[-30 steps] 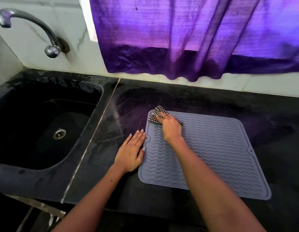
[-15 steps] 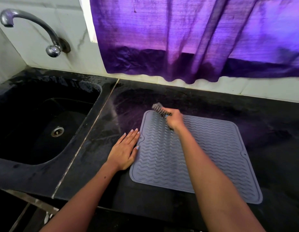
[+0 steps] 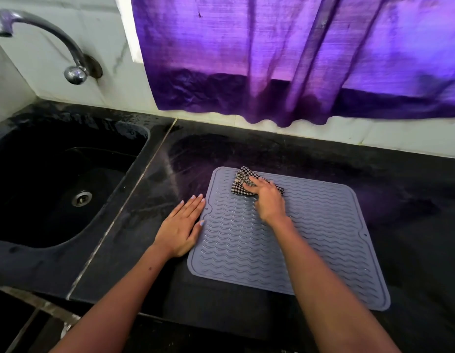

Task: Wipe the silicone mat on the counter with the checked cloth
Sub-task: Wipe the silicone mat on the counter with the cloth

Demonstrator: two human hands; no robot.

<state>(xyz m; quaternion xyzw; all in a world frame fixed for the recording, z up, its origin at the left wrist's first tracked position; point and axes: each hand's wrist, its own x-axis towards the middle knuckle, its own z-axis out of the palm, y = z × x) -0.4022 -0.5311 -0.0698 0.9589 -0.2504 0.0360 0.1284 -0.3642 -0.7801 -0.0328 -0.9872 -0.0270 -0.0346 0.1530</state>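
At the far left a dark sink (image 3: 30, 253) is sunk into the black stone counter (image 3: 155, 174), with a curved metal tap (image 3: 53, 42) on the pale wall above it. Just right of the seam beside the sink, the left hand (image 3: 179, 229) lies flat, palm down, fingers straight and close together, its thumb side touching the left edge of the grey silicone mat (image 3: 323, 238). It has stayed in that place through the last second. The mat, ribbed with wavy lines, lies flat toward the front of the counter, well clear of the back wall. The right hand (image 3: 268, 200) presses the bunched checked cloth (image 3: 240, 184) onto the mat near its far left corner, fingers curled down over the fabric and gripping it. Half a second ago this hand was raised at the mat's far edge with the cloth lifted and blurred; now it has come down and back onto the ribbed surface, much as it was a second ago. Behind, a purple curtain (image 3: 297, 59) hangs down the wall, its hem just above the counter's back edge. The counter right of the mat is bare dark stone.
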